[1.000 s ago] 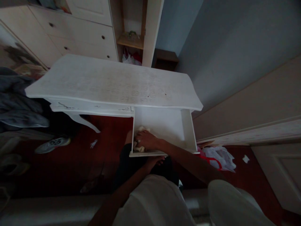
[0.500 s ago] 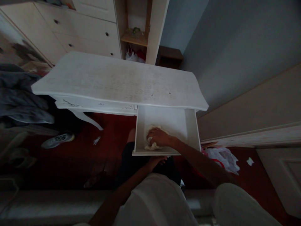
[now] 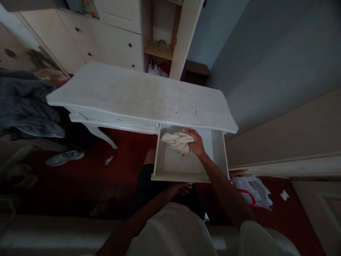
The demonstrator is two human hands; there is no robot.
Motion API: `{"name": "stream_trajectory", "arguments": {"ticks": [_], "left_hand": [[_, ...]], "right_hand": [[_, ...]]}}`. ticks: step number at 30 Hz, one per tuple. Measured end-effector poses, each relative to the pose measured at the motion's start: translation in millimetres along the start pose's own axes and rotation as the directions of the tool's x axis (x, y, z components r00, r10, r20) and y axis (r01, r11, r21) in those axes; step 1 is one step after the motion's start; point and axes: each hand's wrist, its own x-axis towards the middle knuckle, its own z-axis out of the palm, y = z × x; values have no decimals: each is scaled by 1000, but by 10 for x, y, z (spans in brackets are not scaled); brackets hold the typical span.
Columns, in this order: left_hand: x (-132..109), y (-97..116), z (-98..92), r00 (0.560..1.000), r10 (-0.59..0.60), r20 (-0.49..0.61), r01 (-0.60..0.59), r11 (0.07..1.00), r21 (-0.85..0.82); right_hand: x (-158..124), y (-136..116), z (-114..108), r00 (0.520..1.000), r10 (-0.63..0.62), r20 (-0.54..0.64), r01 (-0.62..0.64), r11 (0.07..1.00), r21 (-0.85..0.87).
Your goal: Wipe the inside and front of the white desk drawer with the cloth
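Observation:
My right hand [image 3: 195, 142] is closed on a crumpled cream cloth [image 3: 177, 140], inside the pulled-out drawer [image 3: 183, 167]. The cloth is bunched near the drawer's back left part, under the edge of the tabletop. The drawer belongs to a white table [image 3: 138, 94] with a stained, scuffed top and a curved edge. Just below the drawer front, over my lap, is my left hand [image 3: 177, 190]. Its fingers are curled beside a small pale bit at the drawer's front; the dim light hides what they grip.
Behind the table stand a cabinet with drawers [image 3: 106, 46] and an open cupboard door [image 3: 186, 39]. Grey clothing [image 3: 26, 103] hangs at left above a shoe [image 3: 65, 158]. Plastic bags [image 3: 253, 190] lie on the red floor at right, beside the wall.
My right hand has moved the cloth from the drawer's front left area back towards the table, lifting it somewhat. My left hand has stayed below the drawer front. The view has shifted slightly.

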Motion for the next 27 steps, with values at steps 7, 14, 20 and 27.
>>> {"name": "stream_trajectory", "arguments": {"ticks": [7, 14, 20, 27], "left_hand": [[-35, -26, -82, 996, -35, 80, 39, 998, -47], [-30, -29, -91, 980, -35, 198, 52, 995, -82], [19, -91, -94, 981, -30, 192, 47, 996, -82], [51, -217, -236, 987, 9, 157, 10, 993, -119]], "right_hand": [[289, -484, 737, 986, -44, -163, 82, 970, 229], [183, -750, 827, 959, -206, 196, 183, 975, 127], [-316, -934, 675, 794, -289, 535, 258, 957, 133], [-700, -1060, 500, 720, -210, 662, 244, 969, 42]]}}
